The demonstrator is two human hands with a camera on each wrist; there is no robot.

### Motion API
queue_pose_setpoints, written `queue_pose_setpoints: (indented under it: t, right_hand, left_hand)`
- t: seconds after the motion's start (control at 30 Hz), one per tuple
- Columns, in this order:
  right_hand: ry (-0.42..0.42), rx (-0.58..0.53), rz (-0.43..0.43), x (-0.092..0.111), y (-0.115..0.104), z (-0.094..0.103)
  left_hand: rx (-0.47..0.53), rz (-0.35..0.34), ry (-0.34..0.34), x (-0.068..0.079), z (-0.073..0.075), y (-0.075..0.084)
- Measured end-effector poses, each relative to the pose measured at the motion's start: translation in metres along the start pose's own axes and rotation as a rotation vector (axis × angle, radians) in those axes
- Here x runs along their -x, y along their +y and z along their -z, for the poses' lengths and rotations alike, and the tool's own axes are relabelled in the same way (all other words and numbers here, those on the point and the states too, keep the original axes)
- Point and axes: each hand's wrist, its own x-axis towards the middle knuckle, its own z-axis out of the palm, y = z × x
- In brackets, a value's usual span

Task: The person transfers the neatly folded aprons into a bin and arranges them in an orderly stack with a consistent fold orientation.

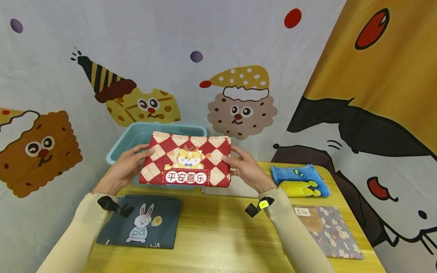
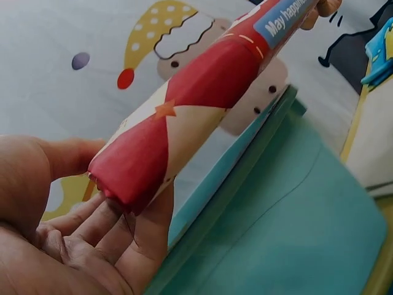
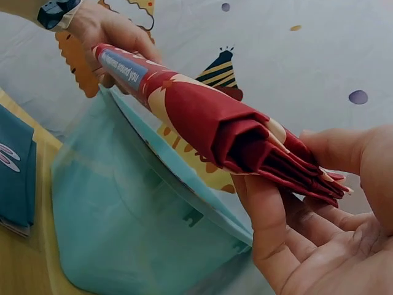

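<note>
A folded red-and-cream checked cloth (image 1: 187, 163) with a cartoon animal and white lettered circles is held up between both hands. My left hand (image 1: 126, 168) grips its left end, thumb on the front face and fingers behind. On the opposite end, my right hand (image 1: 250, 170) pinches it the same way. The layered folds of the cloth (image 3: 245, 144) show at the right end in the right wrist view. Behind and below it stands a light blue plastic bin (image 1: 119, 144), partly hidden by the cloth.
On the wooden table (image 1: 211, 231), a dark folded cloth (image 1: 160, 223) with a rabbit print lies front left. A blue-and-yellow plush-like item (image 1: 302, 181) and a grey floral folded cloth (image 1: 332, 235) lie at right. A pale flat item (image 1: 246, 190) lies below the right hand. Printed curtain (image 1: 164, 34) hangs behind.
</note>
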Motion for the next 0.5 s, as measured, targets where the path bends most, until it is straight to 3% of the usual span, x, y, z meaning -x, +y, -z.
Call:
queue_pose_setpoints:
  t: [0.5]
  right_hand:
    - [0.031,0.059,-0.006,-0.045,-0.014,-0.028]
  left_hand:
    - [-0.035,0.034,-0.003,-0.023,0.045,0.007]
